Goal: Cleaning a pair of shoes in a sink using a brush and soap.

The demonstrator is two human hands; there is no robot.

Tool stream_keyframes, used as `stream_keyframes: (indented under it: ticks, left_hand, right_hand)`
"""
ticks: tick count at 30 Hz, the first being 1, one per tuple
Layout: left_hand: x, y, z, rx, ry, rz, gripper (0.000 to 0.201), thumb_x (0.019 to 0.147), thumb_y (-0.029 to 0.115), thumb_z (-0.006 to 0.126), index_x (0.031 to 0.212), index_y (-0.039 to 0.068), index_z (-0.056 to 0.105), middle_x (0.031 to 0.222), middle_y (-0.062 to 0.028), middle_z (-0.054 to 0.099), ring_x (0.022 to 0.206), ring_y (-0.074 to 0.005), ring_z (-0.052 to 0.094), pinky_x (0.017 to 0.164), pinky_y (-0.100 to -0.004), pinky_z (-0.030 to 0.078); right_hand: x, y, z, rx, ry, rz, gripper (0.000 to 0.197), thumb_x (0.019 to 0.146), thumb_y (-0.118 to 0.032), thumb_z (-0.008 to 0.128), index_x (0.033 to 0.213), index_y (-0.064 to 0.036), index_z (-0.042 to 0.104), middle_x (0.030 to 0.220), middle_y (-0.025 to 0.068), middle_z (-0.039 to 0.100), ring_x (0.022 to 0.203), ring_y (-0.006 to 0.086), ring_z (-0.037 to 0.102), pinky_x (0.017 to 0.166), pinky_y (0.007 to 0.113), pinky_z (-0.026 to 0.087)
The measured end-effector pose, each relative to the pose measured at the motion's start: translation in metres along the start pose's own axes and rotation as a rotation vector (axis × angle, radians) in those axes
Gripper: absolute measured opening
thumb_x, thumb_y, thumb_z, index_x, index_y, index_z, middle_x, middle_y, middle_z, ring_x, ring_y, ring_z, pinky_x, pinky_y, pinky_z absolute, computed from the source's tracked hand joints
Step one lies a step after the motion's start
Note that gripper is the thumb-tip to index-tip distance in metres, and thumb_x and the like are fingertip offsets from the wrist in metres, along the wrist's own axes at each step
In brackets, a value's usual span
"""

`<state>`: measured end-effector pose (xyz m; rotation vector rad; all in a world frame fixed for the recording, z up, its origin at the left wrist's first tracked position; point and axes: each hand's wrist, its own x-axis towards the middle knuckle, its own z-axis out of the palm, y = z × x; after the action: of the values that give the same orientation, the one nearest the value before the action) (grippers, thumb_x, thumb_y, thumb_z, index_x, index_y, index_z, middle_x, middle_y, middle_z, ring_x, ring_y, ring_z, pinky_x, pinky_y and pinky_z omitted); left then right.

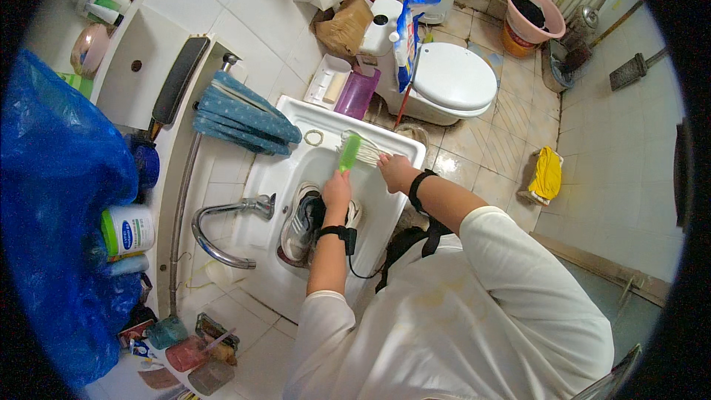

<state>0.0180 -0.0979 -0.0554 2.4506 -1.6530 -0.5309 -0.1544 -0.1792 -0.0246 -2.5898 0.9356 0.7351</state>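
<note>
My left hand (337,191) grips a green brush (349,152) by its handle, over the far part of a white washbasin (411,147). The brush head rests on or just above a bundle of white laces (368,152) lying across the basin's ledge. My right hand (396,172) has its fingertips closed on the near end of these laces. Below my left wrist, a pair of grey and white shoes (296,228) sits in the bowl, partly hidden by my forearm. A pale ring-shaped band (314,138) lies on the ledge.
A chrome tap (222,215) curves at the basin's left, with a blue towel (244,117) hanging beyond it. Past the basin stand a purple container (358,95), a closed toilet (453,78) and a pink basin (535,15). A yellow cloth (546,174) covers a small stool at right.
</note>
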Motion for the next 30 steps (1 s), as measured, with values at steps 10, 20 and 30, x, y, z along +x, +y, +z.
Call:
stream_keyframes:
  ticks: [10, 20, 30]
  left_hand:
    - [0.003, 0.007, -0.017, -0.019, 0.0, -0.122, 0.033, 0.088, 0.037, 0.044, 0.089, 0.004, 0.053, 0.075, -0.0226, 0.06, 0.073, -0.0407, 0.058, 0.063, -0.05, 0.045]
    - [0.005, 0.007, -0.023, -0.109, -0.058, -0.202, 0.038, 0.089, 0.039, 0.039, 0.094, 0.004, 0.055, 0.086, -0.0226, 0.06, 0.082, -0.0422, 0.056, 0.072, -0.0498, 0.043]
    - [0.006, 0.002, -0.007, -0.025, -0.041, -0.066, 0.034, 0.088, 0.036, 0.043, 0.089, 0.004, 0.053, 0.076, -0.0223, 0.06, 0.074, -0.0427, 0.056, 0.063, -0.0509, 0.044]
  right_hand:
    - [0.0, -0.002, 0.001, 0.029, -0.003, 0.033, 0.069, 0.067, -0.024, 0.061, 0.128, 0.0001, 0.036, 0.134, 0.014, 0.035, 0.117, 0.0208, 0.043, 0.09, 0.03, 0.039]
    - [-0.001, 0.001, -0.002, 0.018, 0.023, -0.002, 0.07, 0.065, -0.024, 0.064, 0.125, -0.0007, 0.037, 0.134, 0.0154, 0.035, 0.117, 0.0221, 0.042, 0.092, 0.032, 0.039]
    - [0.001, 0.008, 0.006, -0.061, 0.097, -0.089, 0.055, 0.072, -0.022, 0.053, 0.12, 0.0037, 0.043, 0.124, 0.0165, 0.045, 0.111, 0.0216, 0.047, 0.086, 0.03, 0.039]
